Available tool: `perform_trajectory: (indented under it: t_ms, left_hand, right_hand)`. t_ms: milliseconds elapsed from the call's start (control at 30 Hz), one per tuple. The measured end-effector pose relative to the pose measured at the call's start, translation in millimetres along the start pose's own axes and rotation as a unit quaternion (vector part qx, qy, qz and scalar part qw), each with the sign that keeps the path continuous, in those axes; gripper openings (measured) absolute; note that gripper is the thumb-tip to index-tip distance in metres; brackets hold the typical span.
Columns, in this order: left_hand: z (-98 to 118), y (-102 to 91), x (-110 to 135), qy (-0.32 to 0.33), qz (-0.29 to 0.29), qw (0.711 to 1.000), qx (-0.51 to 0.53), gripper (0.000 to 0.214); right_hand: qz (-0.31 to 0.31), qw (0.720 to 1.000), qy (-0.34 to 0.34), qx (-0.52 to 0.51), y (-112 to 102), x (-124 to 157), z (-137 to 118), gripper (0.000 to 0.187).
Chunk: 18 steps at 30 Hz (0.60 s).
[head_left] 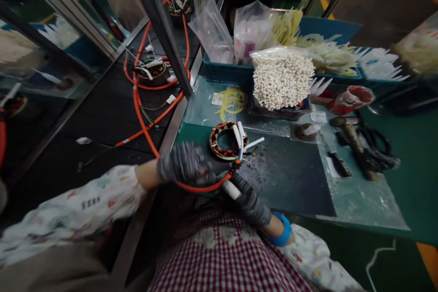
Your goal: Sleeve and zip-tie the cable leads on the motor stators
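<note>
A ring-shaped motor stator (214, 142) with copper windings lies on the dark mat. White sleeves (238, 137) stick up from its right side, where wires run into a thick orange cable (205, 189) with a black binding. My left hand (186, 163), in a grey striped glove and slightly blurred, is closed around the cable left of the stator. Just below the binding, my right hand (251, 200) is closed at the cable, its grip partly hidden. That hand is gloved too, with a white wrap on one digit.
Behind the mat (290, 173) are a bag of white tubing pieces (284, 80) and blue bins (226, 73). A hammer (354, 143), cutting tool (337, 159) and red cup (354, 99) lie right. A metal post (164, 32) stands left, beside another stator (153, 73) on the black conveyor (99, 114).
</note>
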<state>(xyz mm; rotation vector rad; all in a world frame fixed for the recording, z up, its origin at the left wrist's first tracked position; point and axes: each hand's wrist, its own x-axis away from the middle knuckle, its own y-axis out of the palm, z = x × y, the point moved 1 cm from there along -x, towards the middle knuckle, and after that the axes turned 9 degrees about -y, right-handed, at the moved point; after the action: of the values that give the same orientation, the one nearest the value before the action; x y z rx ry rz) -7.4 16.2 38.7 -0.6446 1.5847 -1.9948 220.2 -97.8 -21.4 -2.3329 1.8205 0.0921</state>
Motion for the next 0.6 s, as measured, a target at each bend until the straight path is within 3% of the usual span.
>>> perform_trajectory:
  t_ms: [100,167,267,367,433,500,600]
  left_hand:
    - [-40.7,-10.2,-33.6,0.031,0.012,0.999,-0.007,0.051]
    - [-48.2,-4.3,-46.5,0.057,0.000,0.997,-0.041,0.046]
    - [-24.6,12.8,-47.2,0.039,0.009,0.993,-0.111,0.026]
    - [14.6,23.2,-29.6,-0.005,0.041,0.990,-0.133,0.030]
    - [29.9,22.5,-14.4,-0.019,0.060,0.991,-0.119,0.033]
    - [29.9,17.6,-1.6,-0.011,0.078,0.994,-0.070,0.034]
    - [10.5,10.0,7.5,0.003,0.070,0.998,0.005,0.027]
  right_hand:
    - [0.029,0.999,0.025,-0.025,9.0,5.5,7.0,0.040]
    - [0.048,0.998,0.026,-0.020,9.2,11.2,9.0,0.040]
    - [0.084,0.995,0.003,0.048,-3.3,15.0,12.4,0.036]
    - [0.119,0.981,-0.016,0.151,-30.1,8.6,16.4,0.035]
    - [0.140,0.965,-0.028,0.220,-49.2,0.3,17.3,0.035]
    - [0.155,0.945,-0.060,0.281,-62.8,-8.2,15.6,0.041]
    - [0.131,0.913,-0.144,0.359,-67.0,-17.7,10.2,0.043]
